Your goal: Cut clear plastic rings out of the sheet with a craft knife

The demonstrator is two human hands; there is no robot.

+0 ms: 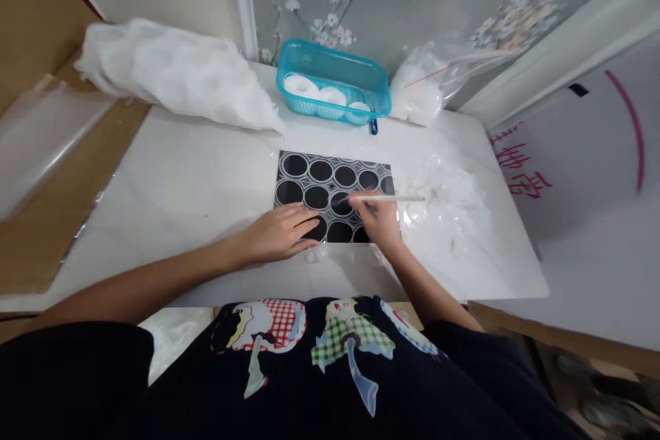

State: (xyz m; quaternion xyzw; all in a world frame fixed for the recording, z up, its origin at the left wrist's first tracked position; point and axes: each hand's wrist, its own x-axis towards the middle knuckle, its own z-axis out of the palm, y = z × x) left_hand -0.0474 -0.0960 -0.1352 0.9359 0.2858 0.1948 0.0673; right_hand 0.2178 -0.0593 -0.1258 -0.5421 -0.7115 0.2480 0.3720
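Note:
A black sheet (pixel 330 185) printed with rows of white-ringed circles lies flat on the white table (pixel 196 179). My left hand (pixel 278 232) rests on its near left corner, fingers stretched flat and holding nothing. My right hand (pixel 379 220) is closed around a thin pale stick (pixel 392 199). The stick lies nearly level, its left tip over a circle in the sheet's middle row, its other end pointing right.
A turquoise basket (pixel 335 75) with white round pieces stands at the back. A heap of white material (pixel 175 72) lies back left, a clear bag (pixel 427 86) back right, crumpled clear plastic (pixel 448 199) right of the sheet. Brown cardboard (pixel 67 199) borders the table's left.

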